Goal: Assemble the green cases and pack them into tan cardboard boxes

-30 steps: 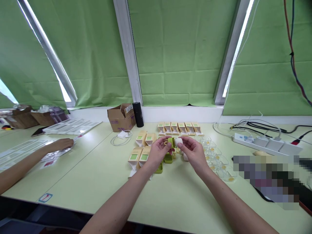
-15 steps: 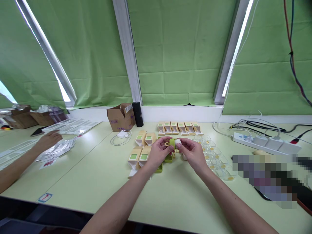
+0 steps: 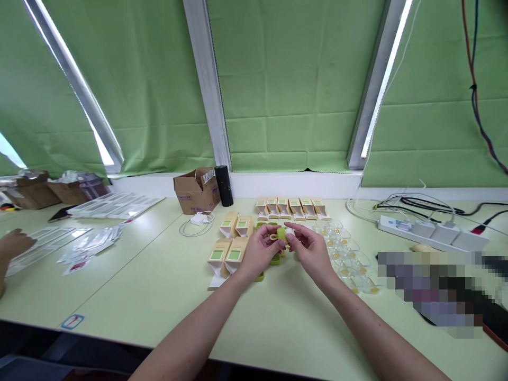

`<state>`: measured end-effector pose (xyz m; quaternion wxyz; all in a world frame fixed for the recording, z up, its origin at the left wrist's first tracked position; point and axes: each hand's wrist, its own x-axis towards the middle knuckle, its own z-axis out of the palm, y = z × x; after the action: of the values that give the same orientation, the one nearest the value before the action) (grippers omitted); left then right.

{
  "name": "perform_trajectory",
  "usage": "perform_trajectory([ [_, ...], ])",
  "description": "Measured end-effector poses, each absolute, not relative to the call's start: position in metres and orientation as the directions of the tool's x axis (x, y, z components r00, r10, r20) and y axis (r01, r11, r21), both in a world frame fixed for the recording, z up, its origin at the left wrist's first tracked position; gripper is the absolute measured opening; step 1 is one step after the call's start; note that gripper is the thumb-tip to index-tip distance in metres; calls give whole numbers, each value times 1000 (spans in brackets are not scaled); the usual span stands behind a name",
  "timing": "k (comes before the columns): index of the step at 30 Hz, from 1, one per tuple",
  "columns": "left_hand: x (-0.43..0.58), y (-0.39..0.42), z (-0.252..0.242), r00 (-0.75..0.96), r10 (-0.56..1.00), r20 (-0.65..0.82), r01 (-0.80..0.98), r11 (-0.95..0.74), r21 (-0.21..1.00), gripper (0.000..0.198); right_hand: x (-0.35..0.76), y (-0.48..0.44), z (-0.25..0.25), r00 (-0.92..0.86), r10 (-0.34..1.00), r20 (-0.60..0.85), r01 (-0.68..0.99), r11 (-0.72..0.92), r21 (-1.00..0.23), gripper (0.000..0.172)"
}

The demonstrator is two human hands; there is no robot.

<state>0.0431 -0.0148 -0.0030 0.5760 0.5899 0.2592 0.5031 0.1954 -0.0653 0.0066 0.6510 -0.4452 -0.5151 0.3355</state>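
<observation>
My left hand [image 3: 260, 250] pinches a small green case with a pale loop [image 3: 281, 233] on its left side. My right hand [image 3: 311, 247] has its thumb and fingers closed on a small white piece [image 3: 290, 233] that meets the case's right end. Both are held just above the table, and the fingers cover part of them. Under and behind my left hand lie more green parts [image 3: 275, 260], partly hidden. Opened cartons with green labels [image 3: 216, 256] stand left of my left hand. Clear plastic pieces with yellow spots [image 3: 349, 255] lie in rows right of my right hand.
A row of small cartons [image 3: 293, 208] stands farther back. Behind are a cardboard box [image 3: 196, 193], a black cylinder [image 3: 224, 185] and a white cable [image 3: 198, 219]. A power strip [image 3: 432, 235] sits at right. Another person's hand [image 3: 18, 246] is over trays at far left.
My hands stay in nearly the same place, with the right fingers shifted slightly around the white piece. The other person's hand has moved left, away from the silvery packets.
</observation>
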Motion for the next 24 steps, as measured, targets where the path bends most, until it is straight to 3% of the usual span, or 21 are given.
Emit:
perform_trajectory([
  [9, 46, -36, -3, 279, 798, 534, -48, -544, 838, 52, 195, -63, 7, 269, 919, 289, -159, 338, -928, 57],
  [16, 44, -37, -3, 302, 743, 597, 55, -639, 767, 43, 189, -62, 1, 300, 903, 307, -111, 353, -929, 55],
  [24, 44, -39, 2, 280, 761, 585, -92, -585, 806, 49, 191, -72, 2, 204, 856, 475, 103, 464, -880, 38],
])
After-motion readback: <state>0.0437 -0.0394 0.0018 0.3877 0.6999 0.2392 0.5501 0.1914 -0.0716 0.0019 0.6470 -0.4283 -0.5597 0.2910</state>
